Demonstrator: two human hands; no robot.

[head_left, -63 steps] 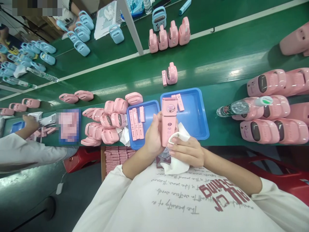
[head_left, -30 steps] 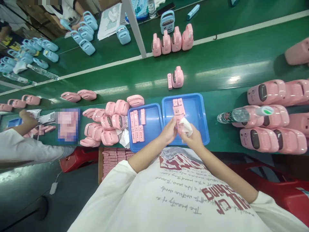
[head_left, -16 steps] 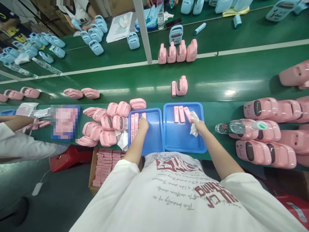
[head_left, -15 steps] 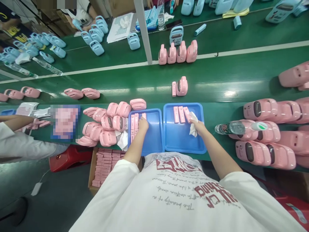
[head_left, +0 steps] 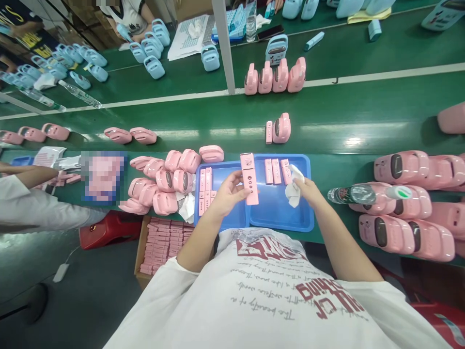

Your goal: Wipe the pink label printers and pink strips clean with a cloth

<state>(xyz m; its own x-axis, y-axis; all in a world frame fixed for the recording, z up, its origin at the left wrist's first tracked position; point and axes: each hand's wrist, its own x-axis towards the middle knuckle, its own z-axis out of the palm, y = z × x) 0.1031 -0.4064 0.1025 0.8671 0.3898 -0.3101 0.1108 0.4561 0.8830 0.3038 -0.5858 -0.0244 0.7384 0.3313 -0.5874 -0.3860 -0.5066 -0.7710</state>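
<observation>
My left hand grips a pink bar-shaped piece by its left side, raised over the place where two blue trays meet. A white cloth is pinched in my right hand, above the right blue tray. Three pink pieces stand side by side at the back of that tray, close to the cloth. In the left blue tray, several more pink pieces lie in rows along its left side, partly behind my left wrist.
Pink handled cases are heaped left of the trays, beside crumpled white cloth. A plastic bottle and more pink cases lie at the right. Below the table edge is a box of pink pieces. Another person's arm reaches in at left.
My left hand has lifted a pink piece out of the left tray and moved right with it. My right hand with the cloth has shifted slightly away from the three pink pieces.
</observation>
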